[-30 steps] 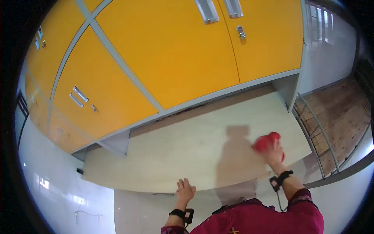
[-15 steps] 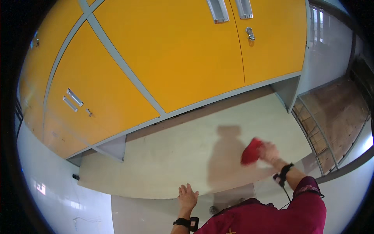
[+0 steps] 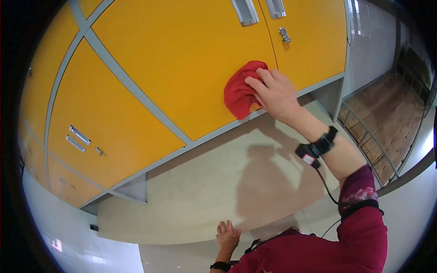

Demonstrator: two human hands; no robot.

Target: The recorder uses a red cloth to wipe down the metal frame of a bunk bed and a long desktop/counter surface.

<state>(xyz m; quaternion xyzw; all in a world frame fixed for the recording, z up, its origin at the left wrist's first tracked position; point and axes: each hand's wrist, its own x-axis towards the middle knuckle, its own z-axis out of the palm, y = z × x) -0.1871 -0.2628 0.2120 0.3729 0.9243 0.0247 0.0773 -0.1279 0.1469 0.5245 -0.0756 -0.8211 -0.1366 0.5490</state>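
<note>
My right hand [image 3: 275,93] grips a red cloth [image 3: 241,91] over the lower part of a yellow cabinet door [image 3: 195,73]. The cloth spreads out to the left of the fingers, and its lower tip reaches the grey frame under the door. Down at the front edge of the pale board [image 3: 191,195], my left hand [image 3: 228,236] rests with its fingers apart and nothing in it. The board runs beneath the row of cabinets, and my shadow falls across it.
Metal handles [image 3: 246,11] and a lock [image 3: 284,35] stand out from the doors. A grey support panel [image 3: 134,189] meets the board at left. At right is a metal rail [image 3: 371,136] beside wooden planks [image 3: 387,123]. A cable [image 3: 327,182] hangs from my right wrist.
My right hand has lifted the red cloth from the board up and to the left onto the yellow door. My left hand stays at the board's front edge.
</note>
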